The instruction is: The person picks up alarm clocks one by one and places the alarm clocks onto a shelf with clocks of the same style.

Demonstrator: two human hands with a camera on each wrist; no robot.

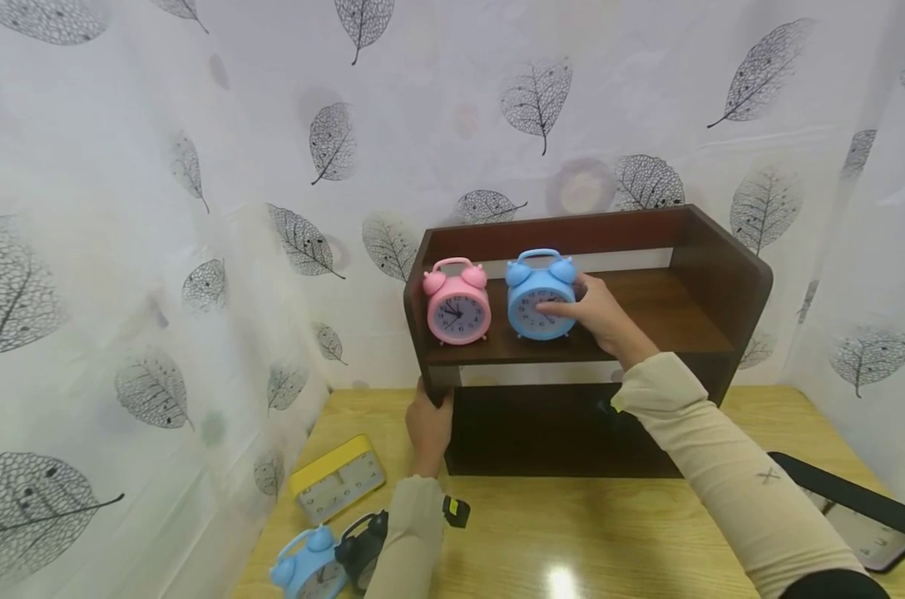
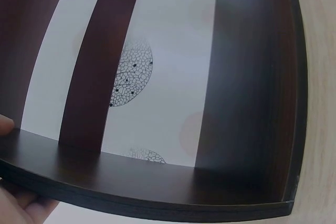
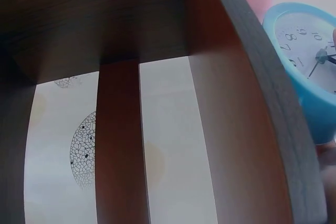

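A dark brown wooden shelf (image 1: pixel 632 312) stands on the table. On its upper board, my right hand (image 1: pixel 602 314) grips a light blue twin-bell alarm clock (image 1: pixel 540 291), the thumb across the dial and the other fingers behind its right side. Just left of it sits a pink twin-bell alarm clock (image 1: pixel 458 304), upright and facing me. My left hand (image 1: pixel 428 426) holds the shelf's left side panel (image 2: pixel 131 187) low down. In the left wrist view its thumb (image 2: pixel 5 125) lies on the panel's inner face, and its other fingers (image 2: pixel 31 207) are on the outer face.
At the table's left lie a yellow clock (image 1: pixel 340 478), a second blue alarm clock (image 1: pixel 314 566) and a black alarm clock (image 1: pixel 363 549), partly hidden by my left sleeve. A black rectangular clock (image 1: pixel 849 507) lies at the right. A leaf-patterned curtain (image 1: pixel 437 108) hangs behind.
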